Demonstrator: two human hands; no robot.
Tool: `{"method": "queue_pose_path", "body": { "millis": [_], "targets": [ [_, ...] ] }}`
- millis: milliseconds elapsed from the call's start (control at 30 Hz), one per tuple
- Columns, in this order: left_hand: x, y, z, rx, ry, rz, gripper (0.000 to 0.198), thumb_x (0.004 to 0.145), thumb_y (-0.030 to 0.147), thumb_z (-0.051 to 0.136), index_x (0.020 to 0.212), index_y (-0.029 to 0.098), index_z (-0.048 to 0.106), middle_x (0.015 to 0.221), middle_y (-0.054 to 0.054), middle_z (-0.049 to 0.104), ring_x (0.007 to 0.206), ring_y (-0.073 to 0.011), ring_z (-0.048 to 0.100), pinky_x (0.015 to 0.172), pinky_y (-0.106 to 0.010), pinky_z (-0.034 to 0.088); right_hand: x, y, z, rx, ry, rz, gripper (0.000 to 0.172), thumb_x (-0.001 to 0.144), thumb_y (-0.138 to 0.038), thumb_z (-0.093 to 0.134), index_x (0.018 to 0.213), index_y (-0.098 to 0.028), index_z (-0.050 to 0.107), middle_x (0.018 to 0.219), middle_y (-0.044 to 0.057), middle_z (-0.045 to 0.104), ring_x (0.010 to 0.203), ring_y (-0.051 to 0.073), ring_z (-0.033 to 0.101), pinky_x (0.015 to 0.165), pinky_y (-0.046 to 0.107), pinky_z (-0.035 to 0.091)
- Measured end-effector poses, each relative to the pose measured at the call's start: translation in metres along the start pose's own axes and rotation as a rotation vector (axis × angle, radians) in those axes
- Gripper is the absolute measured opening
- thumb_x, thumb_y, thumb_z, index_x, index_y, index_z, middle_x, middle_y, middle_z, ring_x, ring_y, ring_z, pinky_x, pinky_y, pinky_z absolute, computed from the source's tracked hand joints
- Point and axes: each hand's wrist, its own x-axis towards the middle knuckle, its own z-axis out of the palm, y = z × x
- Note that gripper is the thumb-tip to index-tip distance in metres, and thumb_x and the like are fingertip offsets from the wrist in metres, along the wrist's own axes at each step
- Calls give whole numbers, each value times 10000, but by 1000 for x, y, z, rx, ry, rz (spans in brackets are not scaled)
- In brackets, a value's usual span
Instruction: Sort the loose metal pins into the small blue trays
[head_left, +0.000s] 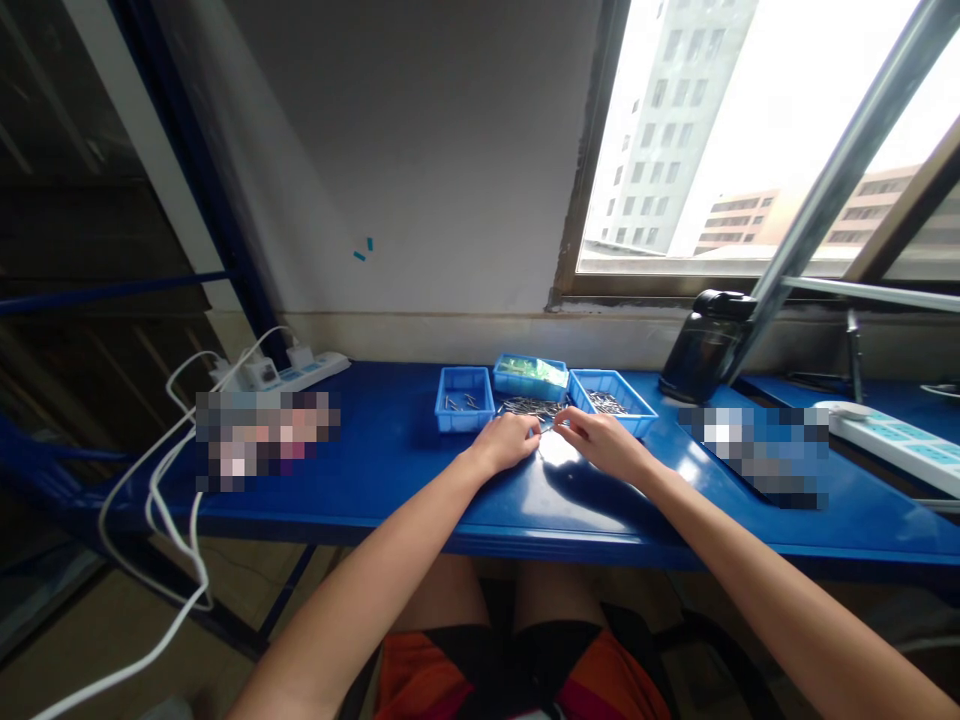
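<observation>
Both my hands rest on a blue workbench at a loose pile of small metal pins. My left hand has its fingers curled in a pinch at the near edge of the pile. My right hand is pinched too, fingertips facing the left hand. What each pinch holds is too small to make out. Behind the pile stand three blue trays: a left tray with a few pins, a middle tray with a greenish packet, and a right tray with many pins.
A white power strip with white cables lies at the back left. A black jar stands at the back right beside a slanted metal bar. Another power strip lies far right. Wall and window are behind.
</observation>
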Motion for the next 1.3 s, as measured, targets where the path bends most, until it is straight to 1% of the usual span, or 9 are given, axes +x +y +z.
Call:
{"method": "queue_pose_path", "body": {
  "millis": [100, 167, 267, 333, 467, 667, 833, 967, 1300],
  "targets": [
    [0, -1, 0, -41, 37, 21, 177, 776, 281, 486, 840, 205, 633, 732, -14, 650, 670, -157, 586, 597, -227, 422, 0, 2, 0, -5, 29, 34, 278, 887, -385, 358, 944, -206, 562, 527, -24, 528, 463, 109, 450, 513, 216, 322],
    [0, 0, 0, -85, 99, 51, 170, 783, 279, 486, 837, 193, 623, 732, -11, 642, 662, -147, 577, 601, -223, 422, 0, 5, 0, -14, 47, 64, 271, 882, -376, 368, 939, -201, 567, 530, -20, 538, 468, 113, 460, 516, 219, 322],
    [1, 1, -2, -173, 209, 114, 194, 818, 285, 457, 852, 178, 615, 786, -14, 642, 676, -127, 566, 630, -214, 429, 1, 7, 0, -22, 22, 81, 271, 878, -374, 375, 920, -202, 581, 541, -9, 555, 484, 122, 483, 522, 222, 326],
    [2, 2, -2, -226, 245, 152, 213, 829, 295, 454, 880, 172, 621, 834, -21, 643, 685, -119, 560, 646, -212, 435, 2, 5, 1, -15, 1, 76, 281, 881, -383, 369, 913, -206, 585, 536, -10, 553, 486, 125, 487, 526, 223, 329],
    [5, 2, 0, -305, 191, 189, 204, 794, 273, 518, 922, 171, 640, 866, -21, 654, 687, -116, 565, 672, -216, 449, 2, 0, 4, 58, -3, 64, 308, 887, -407, 355, 902, -198, 581, 505, -24, 518, 474, 118, 472, 523, 220, 339],
    [5, 2, 0, -369, 156, 154, 187, 783, 277, 534, 889, 168, 643, 874, -17, 664, 725, -125, 591, 685, -215, 466, 2, -2, 8, 179, -17, 69, 332, 884, -441, 354, 901, -189, 569, 532, -22, 533, 484, 109, 474, 510, 215, 347],
    [2, 2, -2, -289, 188, 98, 189, 787, 308, 517, 899, 184, 607, 870, -7, 659, 728, -127, 597, 664, -208, 461, 1, -1, 4, 96, -48, 70, 290, 861, -425, 408, 951, -204, 572, 532, -30, 532, 486, 111, 471, 513, 219, 338],
    [3, -2, 0, -165, 131, 94, 149, 783, 281, 510, 851, 185, 602, 805, -11, 657, 711, -138, 592, 641, -214, 449, 1, 3, 2, 61, -15, 73, 297, 865, -417, 401, 1008, -204, 552, 532, -30, 528, 482, 114, 469, 520, 221, 336],
    [5, -5, 1, -110, 90, 114, 199, 806, 280, 486, 852, 167, 643, 847, -44, 664, 790, -164, 597, 710, -238, 453, 0, 8, 2, -40, -56, 66, 317, 891, -404, 336, 875, -203, 580, 576, 9, 571, 529, 132, 506, 538, 224, 330]
  ]
}}
